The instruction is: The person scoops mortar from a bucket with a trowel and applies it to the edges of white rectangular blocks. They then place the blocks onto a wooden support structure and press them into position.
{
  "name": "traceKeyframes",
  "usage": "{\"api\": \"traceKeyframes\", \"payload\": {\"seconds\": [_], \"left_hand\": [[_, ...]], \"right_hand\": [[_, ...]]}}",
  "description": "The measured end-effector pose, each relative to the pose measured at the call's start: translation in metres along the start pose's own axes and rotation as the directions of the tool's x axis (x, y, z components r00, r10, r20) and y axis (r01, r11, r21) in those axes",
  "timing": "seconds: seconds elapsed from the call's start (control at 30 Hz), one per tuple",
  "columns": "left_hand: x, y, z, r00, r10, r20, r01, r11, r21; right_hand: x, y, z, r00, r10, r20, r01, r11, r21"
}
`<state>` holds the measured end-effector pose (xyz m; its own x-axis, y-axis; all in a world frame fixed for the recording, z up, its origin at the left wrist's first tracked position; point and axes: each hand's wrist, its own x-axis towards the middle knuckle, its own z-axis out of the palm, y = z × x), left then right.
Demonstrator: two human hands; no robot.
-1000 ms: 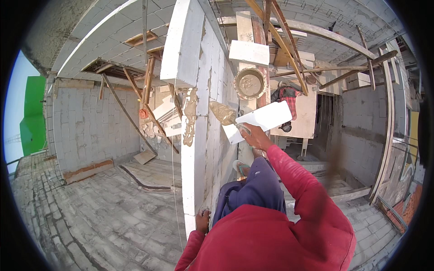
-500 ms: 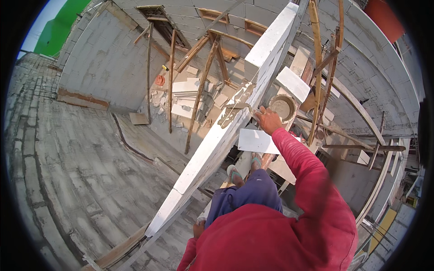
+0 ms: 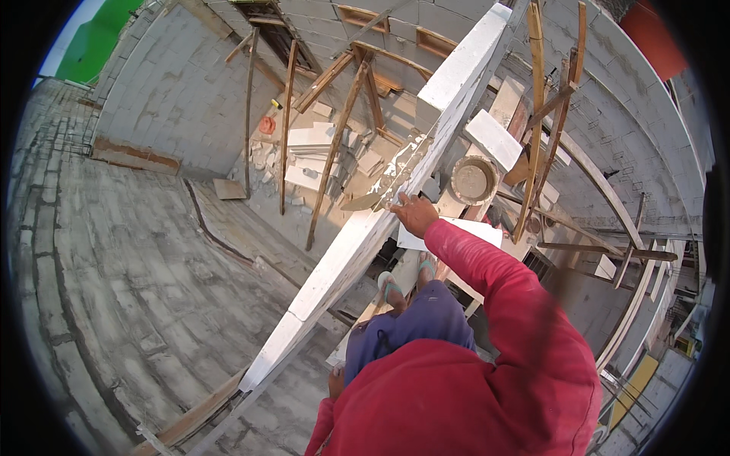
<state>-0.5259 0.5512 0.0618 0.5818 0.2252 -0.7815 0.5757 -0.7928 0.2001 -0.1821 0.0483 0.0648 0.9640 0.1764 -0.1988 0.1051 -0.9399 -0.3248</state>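
My right hand (image 3: 414,215) is closed around the handle of a trowel, whose flat blade (image 3: 361,202) reaches left over the top of a white block wall (image 3: 323,273). Grey mortar (image 3: 397,173) lies in a rough patch on the wall top, just beyond the blade. My left hand (image 3: 336,382) hangs low beside my left thigh, close to the wall's near part; its fingers are too small and partly hidden to read. A round bucket of mortar (image 3: 473,181) stands to the right of the wall, past my right hand.
Under my right forearm lies a white board (image 3: 479,232). My sandalled feet (image 3: 391,291) stand on planks beside the wall. Wooden props (image 3: 334,156) rise on the left, and more poles (image 3: 536,121) on the right. Stacked white blocks (image 3: 308,144) lie on the floor below.
My right hand has moved left and nearer along the wall, taking the trowel with it. The blade has swept from the mortar patch toward its near end.
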Motion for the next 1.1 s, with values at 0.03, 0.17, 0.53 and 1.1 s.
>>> {"api": "traceKeyframes", "payload": {"seconds": [0.03,0.17,0.53,1.1], "left_hand": [[-0.001,0.002,-0.002,1.000,0.016,-0.012,-0.018,0.983,-0.181],[-0.009,0.004,-0.005,0.997,0.045,-0.069,-0.072,0.881,-0.468],[-0.034,0.038,-0.035,0.998,0.056,0.021,-0.052,0.987,-0.150],[0.040,0.089,-0.013,0.963,-0.248,0.105,0.211,0.937,0.278]], "right_hand": [[-0.010,-0.010,0.004,0.998,0.023,-0.055,-0.016,0.991,0.133],[-0.043,-0.008,0.005,0.943,0.334,0.001,-0.297,0.837,0.459],[-0.122,0.147,0.058,0.733,0.679,0.036,-0.655,0.690,0.308],[-0.015,0.452,0.358,0.276,0.941,0.196,-0.961,0.269,0.064]]}}
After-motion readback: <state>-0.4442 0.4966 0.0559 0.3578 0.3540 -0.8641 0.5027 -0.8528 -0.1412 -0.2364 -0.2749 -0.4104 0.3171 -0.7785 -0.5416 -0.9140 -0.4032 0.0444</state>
